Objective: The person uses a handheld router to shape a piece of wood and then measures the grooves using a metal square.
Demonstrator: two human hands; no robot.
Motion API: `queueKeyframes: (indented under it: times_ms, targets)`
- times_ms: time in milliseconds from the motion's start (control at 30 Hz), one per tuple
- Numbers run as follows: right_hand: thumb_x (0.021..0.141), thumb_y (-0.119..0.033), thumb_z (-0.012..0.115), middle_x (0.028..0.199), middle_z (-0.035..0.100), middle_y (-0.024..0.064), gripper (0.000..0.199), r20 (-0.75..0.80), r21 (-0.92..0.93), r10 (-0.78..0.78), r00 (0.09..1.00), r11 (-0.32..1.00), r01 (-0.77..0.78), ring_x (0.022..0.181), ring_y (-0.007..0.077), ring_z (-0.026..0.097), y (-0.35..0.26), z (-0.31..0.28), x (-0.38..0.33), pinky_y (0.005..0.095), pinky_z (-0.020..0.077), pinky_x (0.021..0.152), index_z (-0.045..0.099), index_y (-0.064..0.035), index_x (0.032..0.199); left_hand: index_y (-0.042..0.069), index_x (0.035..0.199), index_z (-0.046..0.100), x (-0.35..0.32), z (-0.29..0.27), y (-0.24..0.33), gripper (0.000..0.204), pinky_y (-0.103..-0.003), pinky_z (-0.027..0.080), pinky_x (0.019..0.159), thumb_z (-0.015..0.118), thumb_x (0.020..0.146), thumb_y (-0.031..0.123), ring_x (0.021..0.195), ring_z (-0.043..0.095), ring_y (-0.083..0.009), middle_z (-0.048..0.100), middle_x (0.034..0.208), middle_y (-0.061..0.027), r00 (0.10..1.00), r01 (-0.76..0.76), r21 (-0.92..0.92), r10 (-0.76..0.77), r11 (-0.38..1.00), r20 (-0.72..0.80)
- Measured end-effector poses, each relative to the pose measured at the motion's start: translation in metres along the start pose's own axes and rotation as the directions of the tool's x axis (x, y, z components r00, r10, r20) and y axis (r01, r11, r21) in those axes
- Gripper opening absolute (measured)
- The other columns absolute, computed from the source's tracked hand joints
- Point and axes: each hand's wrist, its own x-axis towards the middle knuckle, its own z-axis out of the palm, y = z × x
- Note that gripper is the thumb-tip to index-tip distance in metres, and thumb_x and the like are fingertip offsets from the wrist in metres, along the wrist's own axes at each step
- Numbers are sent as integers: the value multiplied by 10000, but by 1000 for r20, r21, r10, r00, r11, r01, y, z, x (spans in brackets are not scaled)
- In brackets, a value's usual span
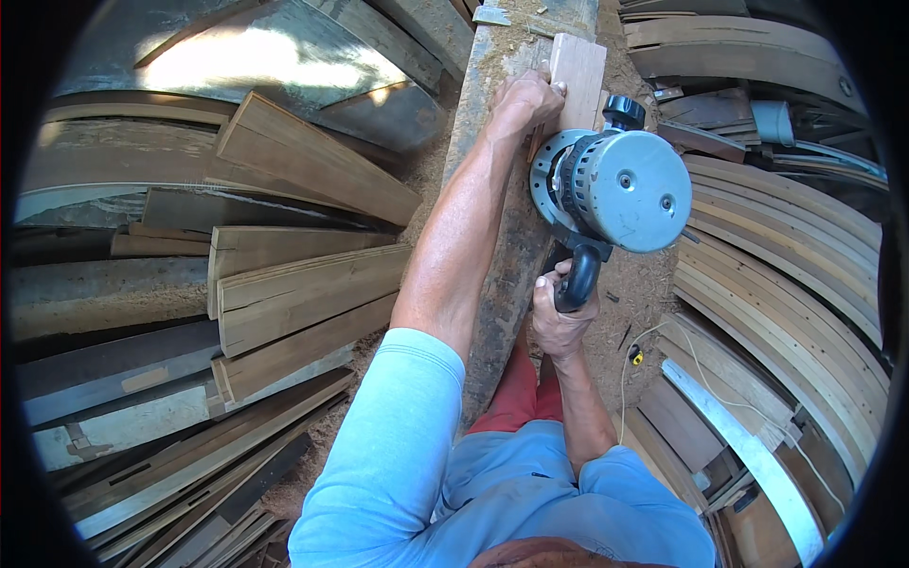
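Note:
A grey, round-bodied router (pixel 632 189) with a black knob on its far side rests on a pale wooden board (pixel 579 71). My right hand (pixel 562 320) is wrapped round the router's black near handle. Beyond the router, my left hand (pixel 528 98) grips the left edge of the board, fingers curled against it. The board lies on a narrow, worn wooden bench (pixel 511 256). The router covers the board's near part, and its bit is hidden.
Planks (pixel 303 293) are stacked on the left. Long stacked boards (pixel 786 256) line the right side. Sawdust (pixel 620 293) covers the ground by the bench. A thin pale cord (pixel 696 355) runs over wood at the lower right, near a small yellow and black object (pixel 636 356).

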Motion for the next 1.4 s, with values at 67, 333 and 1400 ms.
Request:
queueKeyframes:
  times_ms: [67,333,1400]
  targets:
    - [884,-9,665,839,588,15,250,0,-5,-6,1000,1000,6,727,60,546,1,0,1,241,462,670,553,1,1107,134,1329,631,1,-1,-1,461,-405,582,880,512,988,420,901,740,-315,733,1098,-175,1000,3,-5,-3,1000,11]
    - [886,-10,667,850,591,15,250,3,-16,-25,1000,1000,25,730,59,546,2,0,4,244,463,669,555,-1,1109,139,1319,630,-1,-1,-3,442,-372,612,798,526,987,412,871,743,-282,740,1051,-161,1000,1,-71,0,997,19]
    - [876,-24,675,822,600,7,252,-1,-34,-30,1000,999,30,717,72,563,-2,1,16,258,478,681,565,-19,1102,154,1316,639,-4,-2,0,445,-395,587,847,533,975,420,945,715,-303,727,1099,-158,999,47,-121,-44,992,24]
